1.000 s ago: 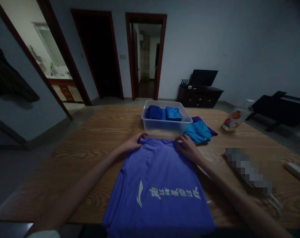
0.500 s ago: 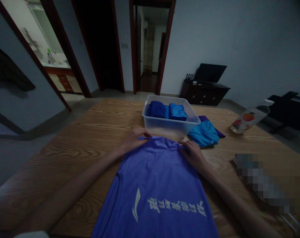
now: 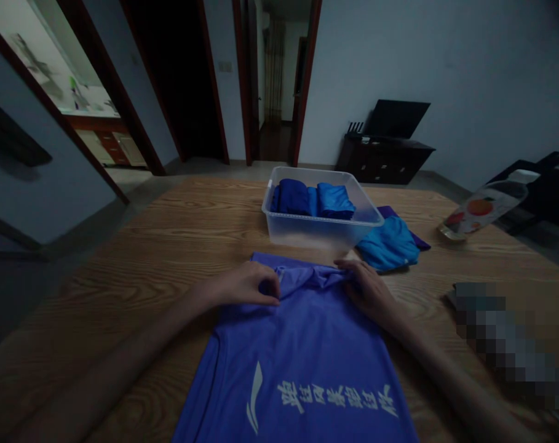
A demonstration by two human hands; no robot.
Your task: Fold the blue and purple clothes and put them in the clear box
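Observation:
A purple-blue sports shirt point(image 3: 307, 344) with a white swoosh-like mark and white lettering lies flat on the table in front of me. Its far edge is bunched and partly turned over. My left hand point(image 3: 246, 286) is at the far left part of the shirt, thumb and forefinger curled together in a pinch on the cloth. At the far right corner, my right hand point(image 3: 369, 292) has its fingers closed over the gathered edge; its thumb is partly hidden. Just beyond the shirt stands a clear plastic bin point(image 3: 302, 231) with folded dark-blue and bright-blue clothes point(image 3: 337, 200) inside.
Right of the bin lies a crumpled bright-blue garment point(image 3: 390, 243) over a purple one point(image 3: 420, 240). A clear bottle point(image 3: 482, 212) with a fruit label stands farther right. A blurred-out item point(image 3: 505, 338) lies at the right on the wooden table point(image 3: 136, 289).
My left hand has moved from the shirt's far left corner nearer to me, and part of the far edge is folded over. My right hand stays at its corner. The view has shifted slightly.

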